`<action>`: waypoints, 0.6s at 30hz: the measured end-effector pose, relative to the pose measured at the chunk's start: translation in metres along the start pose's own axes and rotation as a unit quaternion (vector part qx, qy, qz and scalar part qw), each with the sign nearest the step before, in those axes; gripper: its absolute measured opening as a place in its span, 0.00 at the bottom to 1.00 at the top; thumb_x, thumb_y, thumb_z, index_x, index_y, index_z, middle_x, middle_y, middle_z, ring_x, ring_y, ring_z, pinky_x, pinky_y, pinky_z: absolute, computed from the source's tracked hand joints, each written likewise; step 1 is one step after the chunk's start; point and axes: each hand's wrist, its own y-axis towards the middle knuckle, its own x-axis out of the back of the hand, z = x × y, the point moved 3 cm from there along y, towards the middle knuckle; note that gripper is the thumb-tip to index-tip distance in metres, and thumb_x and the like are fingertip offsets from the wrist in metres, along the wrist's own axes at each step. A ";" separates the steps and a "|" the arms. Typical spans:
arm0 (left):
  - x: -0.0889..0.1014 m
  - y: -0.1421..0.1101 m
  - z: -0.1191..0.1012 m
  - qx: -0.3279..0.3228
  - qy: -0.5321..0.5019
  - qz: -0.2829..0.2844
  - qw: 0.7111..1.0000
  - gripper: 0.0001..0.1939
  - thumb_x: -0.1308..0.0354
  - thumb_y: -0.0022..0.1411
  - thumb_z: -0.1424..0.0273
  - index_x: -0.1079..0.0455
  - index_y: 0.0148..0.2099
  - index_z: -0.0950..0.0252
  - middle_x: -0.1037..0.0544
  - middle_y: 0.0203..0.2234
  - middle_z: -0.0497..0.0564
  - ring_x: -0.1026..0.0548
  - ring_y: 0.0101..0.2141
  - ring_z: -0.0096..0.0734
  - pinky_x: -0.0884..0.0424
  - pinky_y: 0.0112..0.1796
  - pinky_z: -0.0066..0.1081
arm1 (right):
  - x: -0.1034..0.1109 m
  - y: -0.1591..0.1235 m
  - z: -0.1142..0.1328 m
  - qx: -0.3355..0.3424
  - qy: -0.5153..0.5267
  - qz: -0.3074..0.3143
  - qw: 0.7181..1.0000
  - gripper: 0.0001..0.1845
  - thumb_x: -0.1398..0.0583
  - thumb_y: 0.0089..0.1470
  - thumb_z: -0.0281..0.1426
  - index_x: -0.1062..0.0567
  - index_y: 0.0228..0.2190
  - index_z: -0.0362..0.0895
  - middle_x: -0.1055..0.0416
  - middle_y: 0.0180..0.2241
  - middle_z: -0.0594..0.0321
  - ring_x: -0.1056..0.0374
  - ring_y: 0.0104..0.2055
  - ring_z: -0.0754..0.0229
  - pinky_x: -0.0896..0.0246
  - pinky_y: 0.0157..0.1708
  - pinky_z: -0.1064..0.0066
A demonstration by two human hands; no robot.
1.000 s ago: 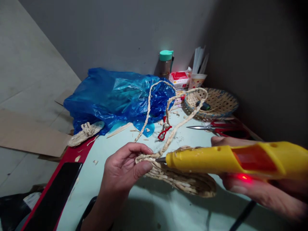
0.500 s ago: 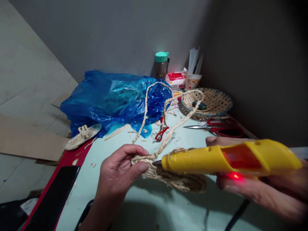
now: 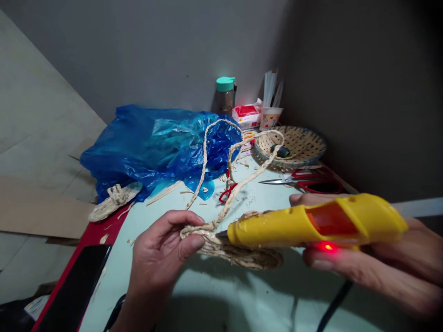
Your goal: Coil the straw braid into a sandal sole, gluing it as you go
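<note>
straw coil (image 3: 252,259) with braid (image 3: 226,207), lower centre of frame: left hand (image 3: 159,251), grip clamped on both. glue gun (image 3: 273,228), centre right: right hand (image 3: 391,273), grip clamped around it. change: all slid leftward in frame; nozzle (image 3: 222,234) stays at braid, same spot apparently being worked.

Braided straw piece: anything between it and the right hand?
Yes: the yellow glue gun that the right hand holds spans the gap to the braided straw piece. Its dark nozzle is at the piece's edge, close to the left hand; nothing visible stands between nozzle and straw.
</note>
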 end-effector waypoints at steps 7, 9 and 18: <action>0.005 -0.001 0.002 -0.030 0.042 -0.006 0.999 0.07 0.30 0.52 0.71 0.20 0.35 0.55 0.20 0.29 0.42 0.27 0.27 0.21 0.31 0.30 0.18 | -0.001 -0.007 -0.005 0.015 -0.097 0.024 0.995 0.15 0.46 0.62 0.51 0.22 0.44 0.66 0.18 0.37 0.77 0.20 0.34 0.53 0.23 0.24 0.72; 0.005 -0.001 0.001 -0.038 0.053 -0.011 0.998 0.07 0.30 0.52 0.71 0.20 0.34 0.55 0.19 0.29 0.41 0.26 0.28 0.21 0.31 0.30 0.18 | 0.001 -0.006 -0.003 0.020 -0.094 0.014 0.995 0.15 0.46 0.63 0.51 0.22 0.41 0.65 0.18 0.35 0.77 0.21 0.32 0.54 0.23 0.23 0.73; 0.002 -0.003 -0.003 -0.043 0.049 -0.025 0.998 0.07 0.32 0.51 0.74 0.20 0.33 0.56 0.19 0.26 0.42 0.26 0.25 0.21 0.31 0.29 0.18 | 0.001 -0.003 0.000 0.039 -0.084 -0.005 0.996 0.13 0.46 0.63 0.50 0.24 0.34 0.63 0.19 0.30 0.78 0.23 0.27 0.56 0.25 0.20 0.74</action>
